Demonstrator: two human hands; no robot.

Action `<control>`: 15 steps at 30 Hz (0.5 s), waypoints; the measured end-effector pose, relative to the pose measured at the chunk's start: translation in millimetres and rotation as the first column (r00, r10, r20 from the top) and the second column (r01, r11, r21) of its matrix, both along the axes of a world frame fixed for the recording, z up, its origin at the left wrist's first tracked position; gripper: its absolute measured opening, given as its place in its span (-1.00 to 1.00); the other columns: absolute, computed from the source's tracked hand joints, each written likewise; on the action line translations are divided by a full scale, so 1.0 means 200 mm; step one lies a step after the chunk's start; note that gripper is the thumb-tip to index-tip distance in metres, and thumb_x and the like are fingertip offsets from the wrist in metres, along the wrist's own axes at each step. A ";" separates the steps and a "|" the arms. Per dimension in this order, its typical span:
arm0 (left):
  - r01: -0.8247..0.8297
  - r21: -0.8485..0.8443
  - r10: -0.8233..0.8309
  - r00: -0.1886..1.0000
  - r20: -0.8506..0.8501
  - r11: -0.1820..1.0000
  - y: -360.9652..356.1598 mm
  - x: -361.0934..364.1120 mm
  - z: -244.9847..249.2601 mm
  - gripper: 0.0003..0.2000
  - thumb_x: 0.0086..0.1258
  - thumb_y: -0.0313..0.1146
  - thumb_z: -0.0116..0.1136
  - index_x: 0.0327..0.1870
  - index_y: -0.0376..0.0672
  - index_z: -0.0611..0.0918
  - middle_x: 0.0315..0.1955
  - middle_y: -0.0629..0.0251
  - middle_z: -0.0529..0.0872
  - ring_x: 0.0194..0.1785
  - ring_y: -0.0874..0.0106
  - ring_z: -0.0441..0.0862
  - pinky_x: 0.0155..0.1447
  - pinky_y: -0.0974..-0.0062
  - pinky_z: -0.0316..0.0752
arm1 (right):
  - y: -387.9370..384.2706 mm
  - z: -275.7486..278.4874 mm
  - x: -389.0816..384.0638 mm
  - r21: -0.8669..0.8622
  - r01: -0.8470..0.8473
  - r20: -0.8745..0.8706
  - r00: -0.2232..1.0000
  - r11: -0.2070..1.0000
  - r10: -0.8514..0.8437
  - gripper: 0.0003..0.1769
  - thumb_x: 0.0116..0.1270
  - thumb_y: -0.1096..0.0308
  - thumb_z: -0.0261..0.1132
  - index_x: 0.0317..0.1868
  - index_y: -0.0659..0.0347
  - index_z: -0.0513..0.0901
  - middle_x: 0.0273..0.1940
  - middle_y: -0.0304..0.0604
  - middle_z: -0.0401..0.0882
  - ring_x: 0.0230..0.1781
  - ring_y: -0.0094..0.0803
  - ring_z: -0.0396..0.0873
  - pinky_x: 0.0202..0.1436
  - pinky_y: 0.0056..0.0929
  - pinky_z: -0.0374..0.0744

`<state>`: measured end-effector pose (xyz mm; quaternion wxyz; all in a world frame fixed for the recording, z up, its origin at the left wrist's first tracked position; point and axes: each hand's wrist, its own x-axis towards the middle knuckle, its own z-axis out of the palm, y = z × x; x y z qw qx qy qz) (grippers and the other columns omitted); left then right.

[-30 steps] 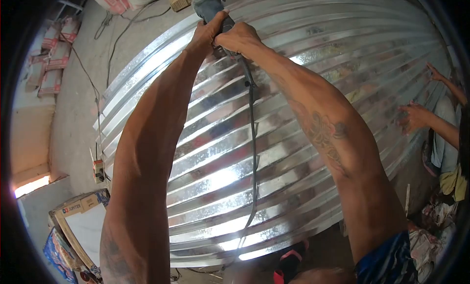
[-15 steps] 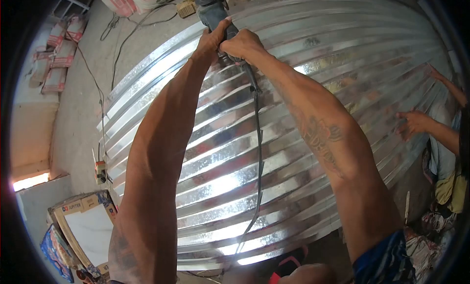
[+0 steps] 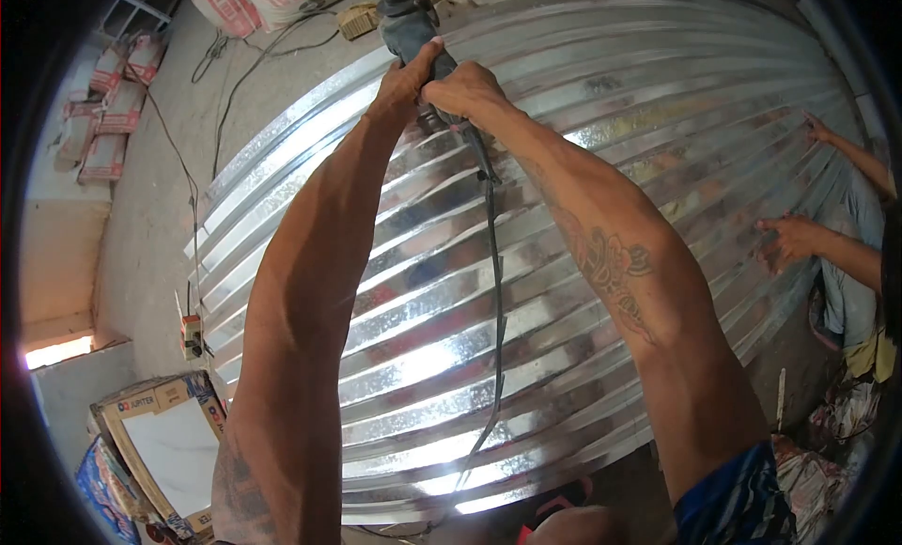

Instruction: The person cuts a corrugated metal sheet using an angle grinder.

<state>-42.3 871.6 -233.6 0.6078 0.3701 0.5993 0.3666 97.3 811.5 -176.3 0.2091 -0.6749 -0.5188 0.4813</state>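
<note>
Both my arms reach forward over a large corrugated metal sheet (image 3: 427,352). An angle grinder (image 3: 407,33) is held at the sheet's far edge, its dark disc (image 3: 426,4) seen edge-on near the head. My left hand (image 3: 406,81) is closed around the grinder's body. Right behind it, my right hand (image 3: 467,87) wraps the rear of the handle. The grinder's black cord (image 3: 497,272) trails back across the ridges towards me. Whether the disc touches the metal cannot be made out.
Another person's two hands, one hand (image 3: 789,241) nearer and one hand (image 3: 819,128) farther, are over the sheet's right side. A power outlet box (image 3: 192,336), a cardboard-edged tile pack (image 3: 169,442) and stacked sacks (image 3: 117,108) lie left. More sacks (image 3: 272,2) stand beyond the grinder.
The other person's farther hand has shifted slightly left and up over the sheet. My hands keep their grip on the grinder, which has tilted a little, showing more of its disc.
</note>
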 end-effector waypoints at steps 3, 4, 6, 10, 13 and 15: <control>0.009 -0.001 -0.009 1.000 -0.021 1.000 0.00 0.00 0.00 0.07 0.10 0.21 0.50 0.45 -0.47 0.30 0.29 -0.15 0.54 0.27 0.10 0.59 0.34 0.22 0.48 | 0.00 0.00 -0.01 0.013 -0.007 0.003 1.000 1.000 0.007 -0.53 0.03 0.20 0.51 -0.22 0.50 0.72 -0.21 0.09 0.74 -0.21 -0.19 0.76 -0.27 -0.30 0.72; 0.010 0.011 -0.010 1.000 -0.004 1.000 0.00 0.00 0.01 0.07 0.10 0.21 0.50 0.46 -0.47 0.30 0.29 -0.15 0.54 0.27 0.09 0.59 0.33 0.21 0.48 | 0.01 -0.01 -0.01 0.023 -0.008 0.000 1.000 1.000 0.008 -0.54 0.03 0.20 0.50 -0.23 0.50 0.72 -0.22 0.09 0.74 -0.22 -0.20 0.76 -0.27 -0.30 0.71; 0.016 0.015 -0.017 1.000 0.006 1.000 0.01 0.00 0.00 0.07 0.11 0.21 0.49 0.46 -0.45 0.31 0.29 -0.14 0.54 0.26 0.09 0.60 0.33 0.20 0.48 | 0.01 -0.02 0.00 0.027 -0.011 0.021 1.000 1.000 0.010 -0.52 0.02 0.18 0.44 -0.18 0.45 0.74 -0.17 0.11 0.77 -0.21 -0.18 0.79 -0.18 -0.34 0.75; 0.034 -0.007 -0.034 0.999 0.015 0.999 0.03 -0.01 -0.02 0.05 0.11 0.21 0.49 0.46 -0.43 0.32 0.28 -0.14 0.55 0.25 0.09 0.60 0.32 0.17 0.49 | -0.01 0.02 0.01 0.019 -0.026 0.045 0.999 0.999 0.025 -0.53 0.01 0.17 0.41 -0.17 0.41 0.75 -0.15 0.11 0.78 -0.22 -0.19 0.81 -0.14 -0.37 0.76; 0.045 -0.018 -0.044 0.999 0.027 0.999 0.02 -0.01 -0.01 0.05 0.11 0.21 0.49 0.45 -0.42 0.33 0.27 -0.13 0.56 0.25 0.10 0.60 0.31 0.15 0.49 | -0.02 0.04 0.01 -0.003 -0.025 0.040 0.999 1.000 0.025 -0.53 0.01 0.16 0.42 -0.17 0.40 0.75 -0.16 0.09 0.78 -0.25 -0.20 0.81 -0.15 -0.38 0.76; 0.041 -0.019 -0.041 0.999 0.020 0.999 0.02 -0.01 -0.01 0.04 0.11 0.21 0.49 0.45 -0.42 0.33 0.27 -0.12 0.56 0.25 0.10 0.60 0.31 0.14 0.49 | -0.02 0.04 0.00 0.013 -0.022 0.051 0.998 1.000 0.021 -0.53 0.02 0.16 0.42 -0.16 0.40 0.75 -0.16 0.08 0.79 -0.26 -0.22 0.81 -0.16 -0.38 0.76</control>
